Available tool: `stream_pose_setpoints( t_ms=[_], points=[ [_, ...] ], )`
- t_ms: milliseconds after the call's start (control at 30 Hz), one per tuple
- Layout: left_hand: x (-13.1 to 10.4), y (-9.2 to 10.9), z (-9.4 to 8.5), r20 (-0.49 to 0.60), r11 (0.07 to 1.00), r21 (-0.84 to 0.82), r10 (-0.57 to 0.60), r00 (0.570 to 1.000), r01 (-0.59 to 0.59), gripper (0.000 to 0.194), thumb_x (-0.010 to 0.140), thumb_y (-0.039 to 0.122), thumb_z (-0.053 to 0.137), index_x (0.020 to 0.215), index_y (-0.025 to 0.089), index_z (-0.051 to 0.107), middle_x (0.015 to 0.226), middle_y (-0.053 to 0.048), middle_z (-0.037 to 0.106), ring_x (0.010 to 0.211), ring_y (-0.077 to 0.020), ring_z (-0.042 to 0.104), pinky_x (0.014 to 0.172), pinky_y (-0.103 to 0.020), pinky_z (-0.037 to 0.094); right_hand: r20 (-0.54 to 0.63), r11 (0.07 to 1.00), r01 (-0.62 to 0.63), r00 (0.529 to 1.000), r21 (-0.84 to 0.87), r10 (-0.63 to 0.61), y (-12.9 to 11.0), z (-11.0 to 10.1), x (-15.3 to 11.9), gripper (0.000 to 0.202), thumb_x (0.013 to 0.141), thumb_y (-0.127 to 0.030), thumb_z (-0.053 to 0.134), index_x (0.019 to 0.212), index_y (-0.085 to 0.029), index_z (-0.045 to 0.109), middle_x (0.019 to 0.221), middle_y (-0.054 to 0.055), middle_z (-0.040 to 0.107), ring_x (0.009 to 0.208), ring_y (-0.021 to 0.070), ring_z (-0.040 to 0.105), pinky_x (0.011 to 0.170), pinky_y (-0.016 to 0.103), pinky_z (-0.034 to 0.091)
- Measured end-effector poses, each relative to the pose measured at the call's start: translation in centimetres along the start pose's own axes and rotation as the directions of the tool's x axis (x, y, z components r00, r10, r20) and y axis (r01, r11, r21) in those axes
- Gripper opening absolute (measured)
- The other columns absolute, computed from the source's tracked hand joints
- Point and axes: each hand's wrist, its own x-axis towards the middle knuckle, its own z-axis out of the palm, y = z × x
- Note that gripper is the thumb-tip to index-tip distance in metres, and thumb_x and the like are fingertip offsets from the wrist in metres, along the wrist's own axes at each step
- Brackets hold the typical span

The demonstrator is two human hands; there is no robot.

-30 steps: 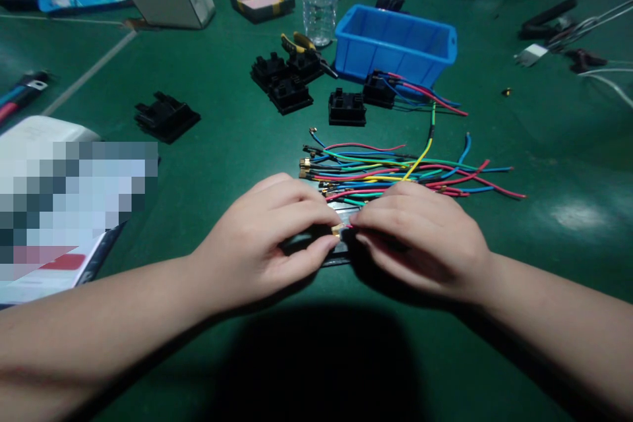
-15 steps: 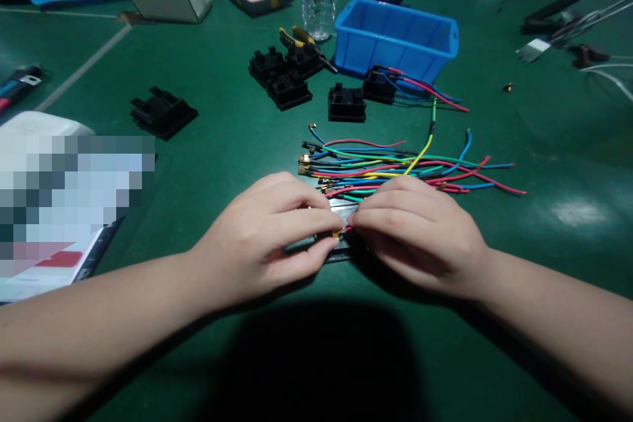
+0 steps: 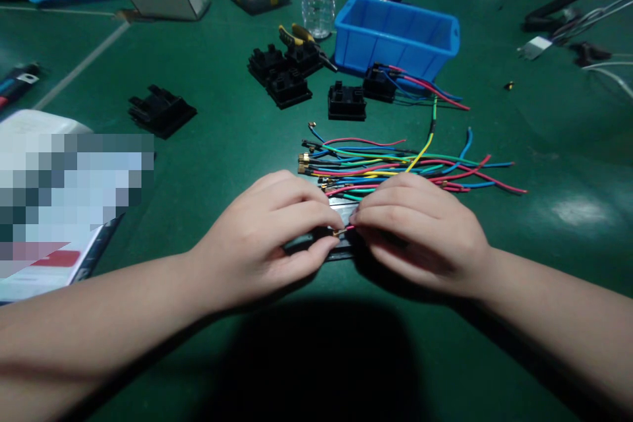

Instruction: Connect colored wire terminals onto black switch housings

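On the near side of the wire bundle (image 3: 366, 170), we pinch a brass terminal (image 3: 337, 233) in our nearly closed left hand (image 3: 270, 231) and a red wire (image 3: 350, 227) in our nearly closed right hand (image 3: 422, 231). The wire's visible length runs sideways, terminal end left. Open green tabletop (image 3: 558, 132) extends right of the bundle; the blue bin's (image 3: 386, 46) near edge lies beyond it.

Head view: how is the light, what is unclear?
Head view: dim, with pale glare on the green table at right and a dark shadow at bottom centre. Same head view: the white plug at right looks soft; blocky pixels cover part of the left.
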Motion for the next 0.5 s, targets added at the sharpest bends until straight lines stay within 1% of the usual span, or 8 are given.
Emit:
stream_pose_setpoints(
  t_ms=[167,333,500],
  points=[
    [-0.03,-0.01,0.15,-0.010,1.000,-0.026,-0.010,1.000,0.009,0.010,0.090,0.015,0.063,0.098,0.015,0.068,0.093,-0.003,0.067,0.088,-0.0139,0.059,0.082,-0.027,0.044,-0.008,1.000,0.001,1.000,-0.015,-0.002,0.01,-0.09,-0.07,0.009,0.090,-0.012,0.060,0.098,-0.016,0.061,0.092,0.008,0.073,0.081,0.0183,0.063,0.075,0.036,0.053],
    [-0.10,-0.10,0.24,0.020,0.999,-0.016,-0.051,0.999,0.051,0.011,0.089,0.021,0.064,0.098,0.016,0.067,0.093,-0.003,0.064,0.087,-0.0156,0.057,0.080,-0.029,0.044,-0.019,1.000,-0.001,1.000,-0.022,0.001,-0.01,-0.10,-0.05,0.010,0.090,-0.011,0.061,0.098,-0.017,0.061,0.090,0.008,0.072,0.079,0.0182,0.062,0.072,0.036,0.052],
    [-0.11,-0.04,0.27,0.035,0.997,-0.002,-0.078,0.996,0.078,0.011,0.088,0.020,0.063,0.098,0.018,0.066,0.094,-0.003,0.060,0.087,-0.0166,0.055,0.080,-0.030,0.043,-0.014,0.999,-0.009,1.000,-0.036,0.008,-0.05,-0.07,-0.04,0.011,0.089,-0.011,0.061,0.098,-0.017,0.061,0.089,0.008,0.072,0.078,0.0182,0.062,0.070,0.036,0.052]
  ],
)
